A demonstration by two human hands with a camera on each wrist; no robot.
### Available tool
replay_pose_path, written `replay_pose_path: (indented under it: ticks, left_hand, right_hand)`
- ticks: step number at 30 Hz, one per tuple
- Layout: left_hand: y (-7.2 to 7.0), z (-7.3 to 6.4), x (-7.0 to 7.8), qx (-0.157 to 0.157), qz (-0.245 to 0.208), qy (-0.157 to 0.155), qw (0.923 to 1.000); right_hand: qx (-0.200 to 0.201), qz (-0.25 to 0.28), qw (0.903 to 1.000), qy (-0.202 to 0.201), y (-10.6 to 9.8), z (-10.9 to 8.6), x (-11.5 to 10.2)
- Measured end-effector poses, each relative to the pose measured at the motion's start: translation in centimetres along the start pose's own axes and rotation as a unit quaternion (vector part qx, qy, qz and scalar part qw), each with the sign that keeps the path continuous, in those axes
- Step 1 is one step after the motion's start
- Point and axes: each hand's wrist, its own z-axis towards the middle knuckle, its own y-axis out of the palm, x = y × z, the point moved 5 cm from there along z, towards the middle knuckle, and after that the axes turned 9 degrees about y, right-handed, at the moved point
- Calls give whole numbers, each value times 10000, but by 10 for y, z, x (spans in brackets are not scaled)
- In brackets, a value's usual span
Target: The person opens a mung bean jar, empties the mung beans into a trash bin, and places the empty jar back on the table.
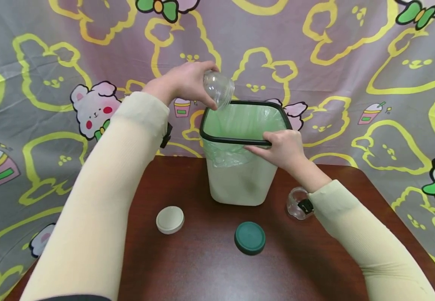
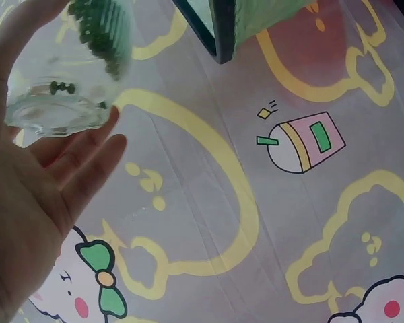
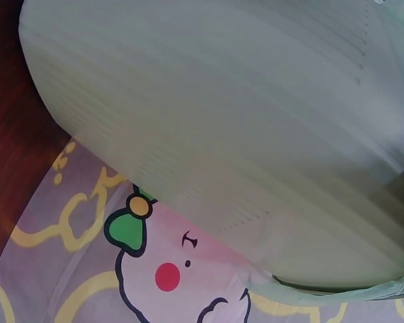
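My left hand (image 1: 191, 83) grips a clear glass jar (image 1: 218, 89), tipped on its side with its mouth towards the trash bin's left back rim. Small dark green bits show in or through the jar (image 2: 97, 33) in the left wrist view. The cream trash bin (image 1: 240, 184) stands upright, with a black rim and a pale green bag (image 1: 247, 121) lining it. At the front right of that rim, my right hand (image 1: 283, 148) holds on with its fingers over the edge. In the right wrist view the bin's wall (image 3: 209, 134) fills most of the picture.
On the brown table (image 1: 202, 267) a white lid (image 1: 170, 220) lies at the left and a dark green lid (image 1: 250, 237) nearer the middle. A second glass jar (image 1: 297, 204) stands partly behind my right wrist. A patterned cloth (image 1: 326, 75) hangs behind the table.
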Motion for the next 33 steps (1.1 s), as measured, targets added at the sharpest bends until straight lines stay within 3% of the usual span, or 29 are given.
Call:
replay_pose_path:
  ticks: [13,21,28,33]
  left_hand:
    - [1,0,-1,48,20,-19,10000]
    - [-4,-2,-1,463,12,-22,9989]
    - [6,2,0,-315,40,57,9995]
    - [3,5,2,-23,-52,31,10000]
  right_hand:
    - [39,36,10000,-47,0,1,-1]
    - [8,71,10000,-69,0,3,-2]
    - [-1,23,10000,-41,0,2,-1]
    - [-13,-25,10000,-13,-3,-1,2]
